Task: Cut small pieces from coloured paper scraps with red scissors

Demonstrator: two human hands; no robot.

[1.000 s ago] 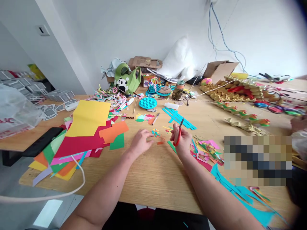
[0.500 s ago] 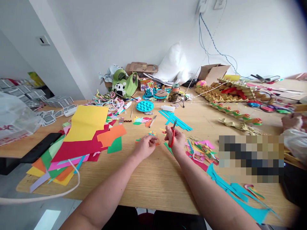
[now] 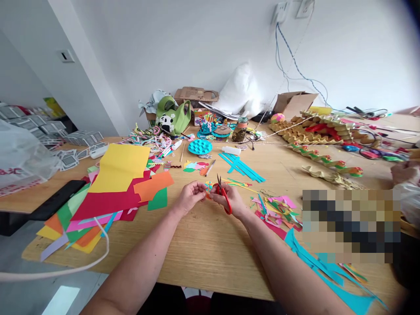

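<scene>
Red-handled scissors [image 3: 226,202] hang in my right hand [image 3: 234,200], looped over the fingers with the dark blades pointing up and away. My left hand [image 3: 192,197] is closed in a pinch on a small orange paper piece [image 3: 208,196]. The thumb and fingertips of my right hand meet the same piece from the other side, partly hiding it. Just beyond the fingertips lie tiny yellow and blue paper bits [image 3: 209,185]. Thin yellow and green paper strips [image 3: 241,183] lie behind my right hand.
Coloured paper sheets [image 3: 120,168] are piled on the left. Paper scraps [image 3: 277,210] and blue offcuts [image 3: 315,258] lie on the right. Blue strips [image 3: 241,166], a pen [image 3: 210,168] and a white bottle [image 3: 231,150] are farther back. Another person's hand [image 3: 406,173] is at far right.
My right hand has moved left with the scissors to meet my left hand, and the blades now tilt leftward. The fingers of both hands have come together on the orange piece.
</scene>
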